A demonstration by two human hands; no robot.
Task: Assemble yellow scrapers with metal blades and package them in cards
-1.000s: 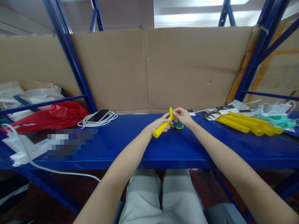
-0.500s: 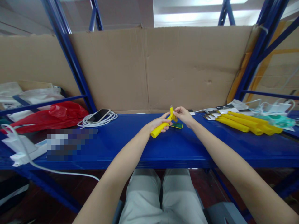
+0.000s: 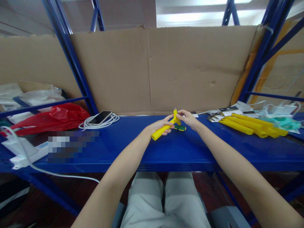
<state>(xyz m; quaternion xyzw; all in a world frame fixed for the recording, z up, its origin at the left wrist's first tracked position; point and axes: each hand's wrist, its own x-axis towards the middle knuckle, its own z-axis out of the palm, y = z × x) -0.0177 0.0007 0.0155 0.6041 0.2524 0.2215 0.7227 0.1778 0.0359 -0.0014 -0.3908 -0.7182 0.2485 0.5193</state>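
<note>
My left hand (image 3: pixel 163 126) is wrapped round the handle of a yellow tool (image 3: pixel 157 134), whose round butt end points down and left. The tool's wider head is tilted up, with a small pale tip at its top. My right hand (image 3: pixel 187 118) pinches the right side of that head with thumb and fingers. Just below the hands, a green and yellow screwdriver handle (image 3: pixel 180 128) lies on the blue table (image 3: pixel 171 155); its far end is hidden behind my left fingers.
Several yellow tubes (image 3: pixel 249 125) lie at the right beside small packets (image 3: pixel 216 116). A phone (image 3: pixel 101 117) rests on a coiled white cable (image 3: pixel 111 122) at the left, near a red bag (image 3: pixel 64 117). Cardboard (image 3: pixel 190 69) stands behind the table.
The yellow tool has turned slightly in my hands, its butt end shifting a little left. My right hand has lowered slightly onto the tool's head.
</note>
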